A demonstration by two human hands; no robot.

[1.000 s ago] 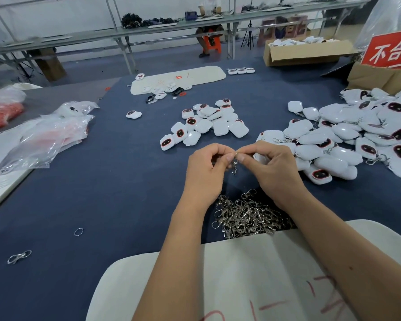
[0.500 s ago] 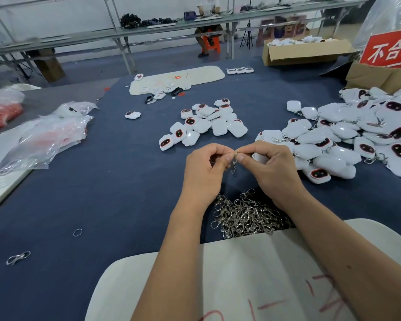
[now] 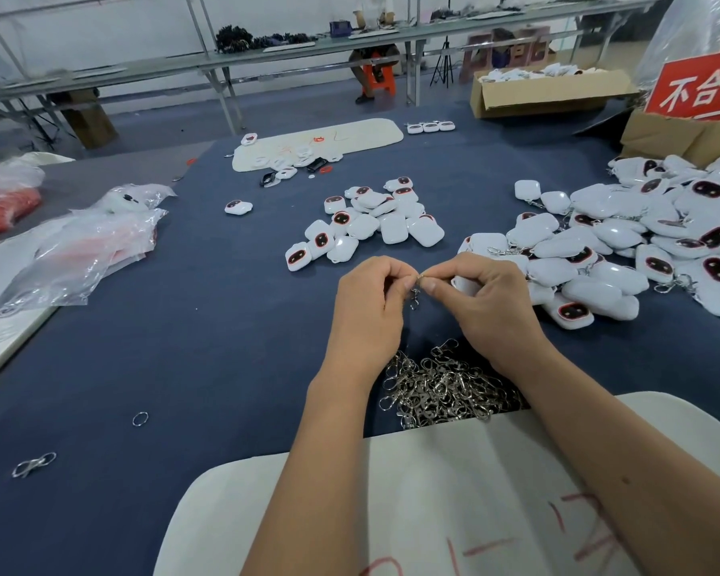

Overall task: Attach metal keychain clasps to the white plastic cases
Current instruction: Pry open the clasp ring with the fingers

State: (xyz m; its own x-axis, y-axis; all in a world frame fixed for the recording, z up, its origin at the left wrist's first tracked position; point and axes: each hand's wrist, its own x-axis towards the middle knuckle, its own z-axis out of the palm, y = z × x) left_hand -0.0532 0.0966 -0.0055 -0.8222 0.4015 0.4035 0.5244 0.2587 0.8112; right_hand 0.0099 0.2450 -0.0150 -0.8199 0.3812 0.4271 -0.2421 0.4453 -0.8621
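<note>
Dark blue cloth-covered table: bare cloth lies left of the hands. Big heap of glossy white plastic cases at right, several showing clasps, probably finished. Smaller heap of white cases beyond the hands, likely waiting. Pile of silver metal clasps lies under the wrists, handy. Left hand and right hand pinch one small silver clasp together, dangling above the cloth.

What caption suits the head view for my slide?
Both hands pinch a metal clasp above a clasp pile.
</note>
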